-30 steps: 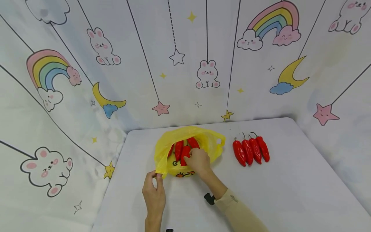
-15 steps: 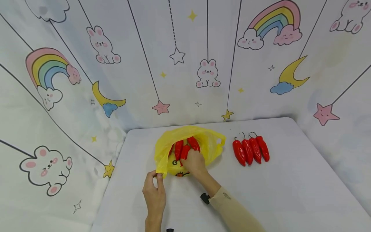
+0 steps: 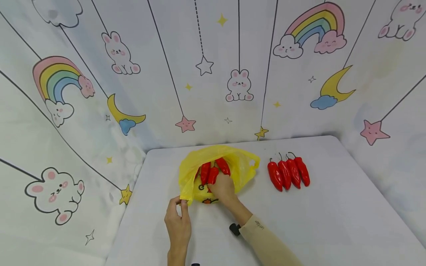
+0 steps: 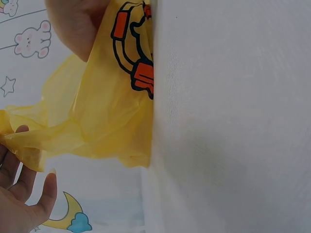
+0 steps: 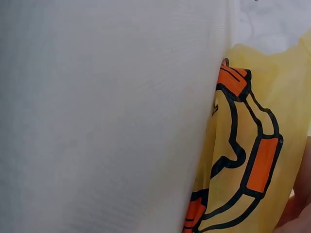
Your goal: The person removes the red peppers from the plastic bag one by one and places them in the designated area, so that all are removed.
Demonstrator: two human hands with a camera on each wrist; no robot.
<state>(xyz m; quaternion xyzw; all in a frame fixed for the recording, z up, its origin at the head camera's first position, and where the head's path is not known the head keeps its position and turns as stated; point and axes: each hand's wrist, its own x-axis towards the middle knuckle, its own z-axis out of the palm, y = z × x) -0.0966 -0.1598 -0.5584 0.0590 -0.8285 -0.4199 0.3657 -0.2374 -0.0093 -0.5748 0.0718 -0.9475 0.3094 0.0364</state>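
Observation:
A yellow plastic bag (image 3: 246,168) lies on its side on the table, its mouth facing the person. Several glossy red chili peppers (image 3: 205,173) show inside it. My left hand (image 3: 178,223) holds the near left edge of the bag's mouth; in the left wrist view the fingers are hooked behind the yellow film and the thumb (image 4: 49,194) stands apart. Reaching into the mouth, my right hand (image 3: 223,189) grips the lower part of a red chili pepper (image 3: 213,175). Its fingertips are partly hidden, and only a bit of the hand shows in the right wrist view.
To the right of the bag, several red chili peppers (image 3: 288,173) with dark stems lie side by side in a row on the white table (image 3: 346,207). Behind stands a white backdrop (image 3: 213,107) printed with rabbits, stars and rainbows.
My right hand has shifted slightly left and deeper into the bag's mouth, now covering more of the pepper's lower end. The left hand keeps its hold on the bag's edge.

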